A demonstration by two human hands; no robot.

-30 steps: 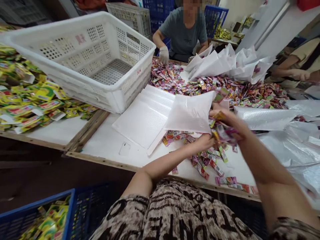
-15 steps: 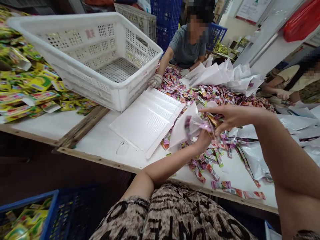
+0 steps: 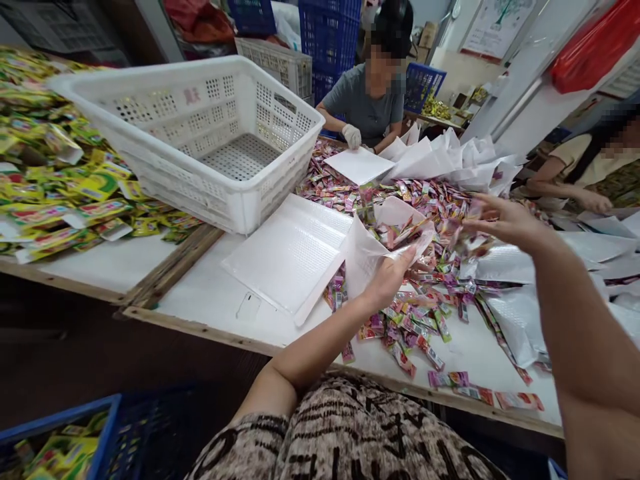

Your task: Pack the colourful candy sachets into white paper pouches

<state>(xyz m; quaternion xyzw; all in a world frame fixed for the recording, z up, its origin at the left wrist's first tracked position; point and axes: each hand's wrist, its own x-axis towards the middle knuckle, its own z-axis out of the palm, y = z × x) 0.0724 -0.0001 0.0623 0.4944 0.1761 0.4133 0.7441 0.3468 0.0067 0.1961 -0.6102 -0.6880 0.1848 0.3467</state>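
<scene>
My left hand (image 3: 393,273) grips a white padded envelope (image 3: 361,257) by its near edge. The envelope's mouth gapes, and several small candy-like packets show inside it. Off to the right, my right hand (image 3: 505,220) hovers low over the pile of small purple and red packets (image 3: 435,193), its fingers stretched out and apart. Packets just under those fingertips are smeared by motion. Beside the held envelope, flat white padded envelopes (image 3: 295,253) lie stacked on the table.
A large white perforated crate (image 3: 240,200) stands at the left, near a heap of yellow-green packets (image 3: 95,187). Filled white envelopes (image 3: 445,157) stand beyond the pile; more bags (image 3: 515,313) lie right. Across the table, a co-worker's gloved hand (image 3: 352,136) is over a white envelope (image 3: 357,163).
My right hand has moved from the envelope's mouth rightward to the pile. The held envelope is turned and its mouth shows wider. The co-worker's gloved hand has left the flat stack, and an envelope lies before them.
</scene>
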